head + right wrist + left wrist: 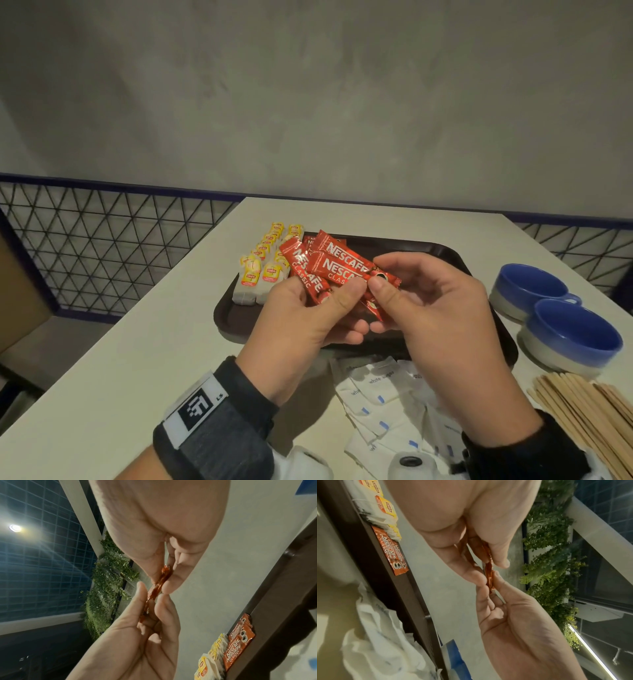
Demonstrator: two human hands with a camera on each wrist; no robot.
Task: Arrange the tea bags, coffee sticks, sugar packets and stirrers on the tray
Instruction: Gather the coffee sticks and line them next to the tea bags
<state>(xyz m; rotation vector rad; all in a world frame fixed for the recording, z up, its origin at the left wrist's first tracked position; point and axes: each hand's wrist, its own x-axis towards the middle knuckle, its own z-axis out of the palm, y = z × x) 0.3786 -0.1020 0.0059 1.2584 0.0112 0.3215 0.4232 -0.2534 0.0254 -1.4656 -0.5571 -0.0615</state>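
Both hands hold a fanned bunch of red Nescafe coffee sticks above the dark brown tray. My left hand grips the bunch between thumb and fingers. My right hand pinches the lower end of one stick. More coffee sticks lie on the tray beside the yellow-tagged tea bags, which are lined up in two rows at its left end. White sugar packets lie loose on the table in front of the tray. Wooden stirrers are piled at the right.
Two blue cups stand on the table to the right of the tray. The white table ends at a wire-mesh railing on the left and a grey wall behind.
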